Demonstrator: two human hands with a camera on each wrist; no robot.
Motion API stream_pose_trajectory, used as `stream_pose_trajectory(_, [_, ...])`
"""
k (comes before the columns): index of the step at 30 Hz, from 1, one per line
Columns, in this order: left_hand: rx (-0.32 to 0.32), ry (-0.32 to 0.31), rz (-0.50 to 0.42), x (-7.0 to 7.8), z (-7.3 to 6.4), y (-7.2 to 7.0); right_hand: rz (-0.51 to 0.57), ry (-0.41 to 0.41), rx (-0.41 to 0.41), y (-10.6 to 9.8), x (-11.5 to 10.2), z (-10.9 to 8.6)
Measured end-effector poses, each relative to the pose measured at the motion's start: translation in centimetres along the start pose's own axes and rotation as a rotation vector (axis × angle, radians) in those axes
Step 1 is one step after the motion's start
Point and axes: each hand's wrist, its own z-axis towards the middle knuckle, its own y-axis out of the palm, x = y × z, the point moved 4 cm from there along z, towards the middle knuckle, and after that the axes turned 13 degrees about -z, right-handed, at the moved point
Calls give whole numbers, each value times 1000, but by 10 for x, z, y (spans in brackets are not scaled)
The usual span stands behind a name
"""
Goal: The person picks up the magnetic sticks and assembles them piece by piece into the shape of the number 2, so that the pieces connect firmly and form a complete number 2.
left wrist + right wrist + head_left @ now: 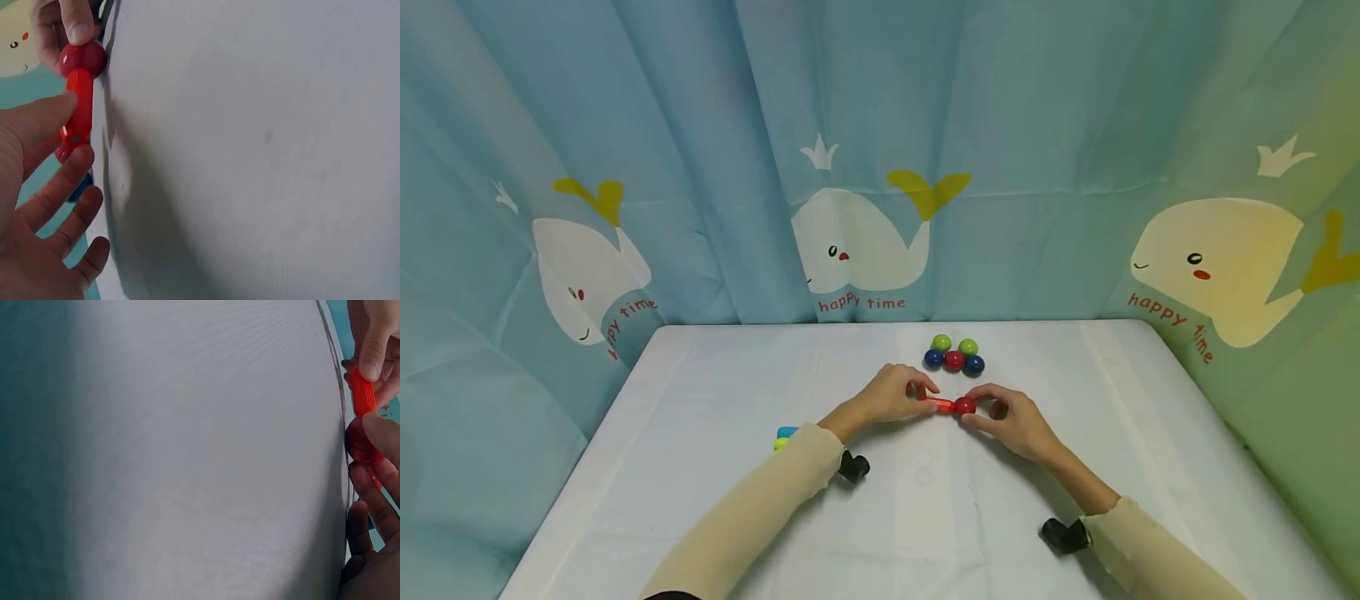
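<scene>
While left fingers (60, 181) pinch red rod (942, 406), right fingers (376, 501) red ball (965, 406), five balls (953, 361) lie beyond; sleeve (775, 508) partly hiding coloured pieces (787, 432)

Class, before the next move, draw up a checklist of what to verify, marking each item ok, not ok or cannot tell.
1. Left hand pinches the red rod: ok.
2. Right hand pinches the red ball: ok.
3. Ball meets the rod's end: ok.
4. Ball firmly fixed to the rod: cannot tell.
5. Other five balls in sight, beyond the hands: ok.
6. Blue piece and yellow piece fully visible: not ok; the left sleeve partly covers them.
</scene>
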Motion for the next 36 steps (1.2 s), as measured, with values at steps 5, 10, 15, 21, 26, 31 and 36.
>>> stream_pose_trajectory(5, [69,-22,-4,0,7,-13,1,-1,-3,-2,2,0])
stream_pose_trajectory(10, [152,-72,-18,-3,21,-21,5,-2,-17,-5,1,1])
stream_pose_trajectory(15, [190,-125,-42,-12,35,-24,13,3,-62,-7,-1,3])
stream_pose_trajectory(21, [133,-119,-61,-18,47,-23,17,0,-96,-8,-1,5])
stream_pose_trajectory(26, [122,-115,-69,-20,50,-23,25,4,-111,-8,-3,5])
stream_pose_trajectory(31, [131,-108,-77,-20,51,-23,28,10,-106,-9,-3,5])
stream_pose_trajectory(36, [124,-108,-61,-23,45,-29,20,20,-103,-9,-3,6])
